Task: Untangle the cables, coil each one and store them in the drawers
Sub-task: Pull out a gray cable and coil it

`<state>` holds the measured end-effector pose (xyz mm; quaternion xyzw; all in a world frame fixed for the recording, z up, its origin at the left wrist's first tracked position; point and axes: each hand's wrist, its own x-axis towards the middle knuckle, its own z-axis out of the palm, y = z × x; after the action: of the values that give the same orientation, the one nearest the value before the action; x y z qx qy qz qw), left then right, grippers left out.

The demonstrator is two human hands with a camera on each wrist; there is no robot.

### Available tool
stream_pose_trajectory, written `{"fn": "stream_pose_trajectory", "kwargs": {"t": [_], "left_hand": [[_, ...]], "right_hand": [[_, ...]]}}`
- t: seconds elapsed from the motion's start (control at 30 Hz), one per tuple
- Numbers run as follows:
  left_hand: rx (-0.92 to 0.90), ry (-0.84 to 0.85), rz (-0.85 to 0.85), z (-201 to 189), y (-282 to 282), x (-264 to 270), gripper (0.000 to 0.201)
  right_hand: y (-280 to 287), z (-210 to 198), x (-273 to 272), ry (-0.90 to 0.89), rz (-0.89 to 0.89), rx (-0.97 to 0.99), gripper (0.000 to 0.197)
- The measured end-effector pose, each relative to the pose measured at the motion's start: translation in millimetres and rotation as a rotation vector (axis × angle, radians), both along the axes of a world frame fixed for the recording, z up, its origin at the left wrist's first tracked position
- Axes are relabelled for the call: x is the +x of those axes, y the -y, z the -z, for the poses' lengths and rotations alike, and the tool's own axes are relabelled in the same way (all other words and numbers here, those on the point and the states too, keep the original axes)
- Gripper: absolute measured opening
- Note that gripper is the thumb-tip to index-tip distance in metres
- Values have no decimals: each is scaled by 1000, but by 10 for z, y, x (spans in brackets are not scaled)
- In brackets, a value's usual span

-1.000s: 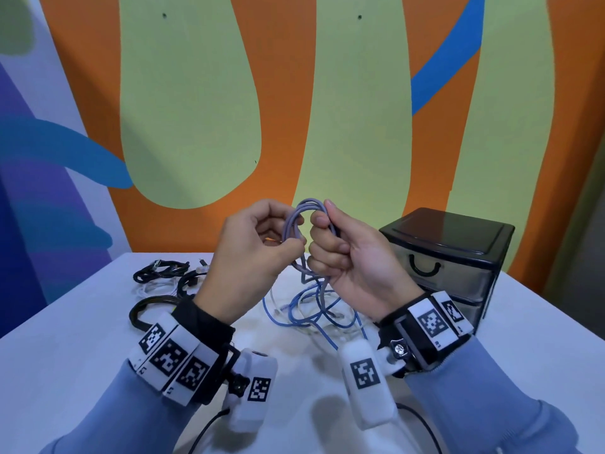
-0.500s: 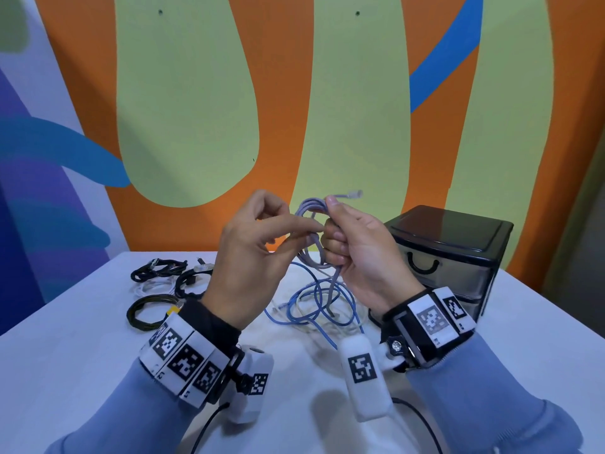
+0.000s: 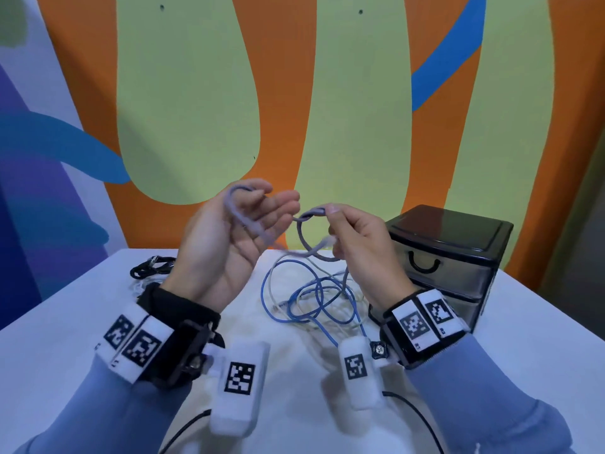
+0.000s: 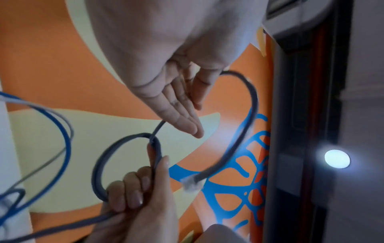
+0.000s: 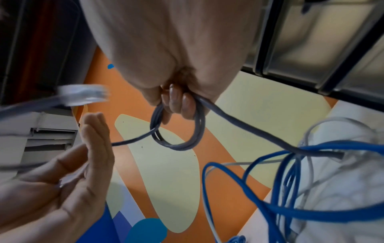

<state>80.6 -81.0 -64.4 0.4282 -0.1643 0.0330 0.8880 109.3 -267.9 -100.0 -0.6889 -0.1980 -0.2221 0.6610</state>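
Observation:
My right hand point(image 3: 330, 224) is raised above the table and pinches a small coil of the grey cable point(image 3: 302, 237) between thumb and fingers; the right wrist view shows the coil point(image 5: 178, 144) hanging from its fingertips point(image 5: 176, 102). My left hand point(image 3: 275, 204) is beside it, palm up with straight fingers. The cable's free end hooks over its thumb and lies across the palm. In the left wrist view the clear plug point(image 4: 191, 182) swings loose past that hand point(image 4: 180, 115). The rest of the grey cable drops into a tangle of blue cable point(image 3: 314, 299) and white cable point(image 3: 271, 267) on the table.
A black drawer unit point(image 3: 451, 250) with closed drawers stands at the right on the white table point(image 3: 65, 322). Coiled black cables point(image 3: 150, 267) lie at the far left. A painted wall rises just behind the table.
The hands were together on the coil and have drawn apart. My left hand let go, opened and turned palm up, pulling the cable's plug end out to the left.

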Motion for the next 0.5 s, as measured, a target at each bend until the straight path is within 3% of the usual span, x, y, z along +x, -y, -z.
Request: {"fn": "stream_pose_trajectory", "kwargs": {"t": [0.1,0.17,0.3,0.4,0.5], "left_hand": [[-119,-81,107,-20,-116,-27,32],[-105,-107,114,-25,-159,-16,34],[132,-18,-49,-49,-163,64,26],[356,118,-167,-21,-212,98,27],[581,291,-406,22,-254,145,22]], "right_hand": [[-21,-12,-10,29,45,-8,31],[-4,-11,3,29,73,-1,31],[53,-31,23,-26,87,132,33],[79,-119,-4,-100,-71,392,30],[76,-195,-35,-141,-213,522,30]]}}
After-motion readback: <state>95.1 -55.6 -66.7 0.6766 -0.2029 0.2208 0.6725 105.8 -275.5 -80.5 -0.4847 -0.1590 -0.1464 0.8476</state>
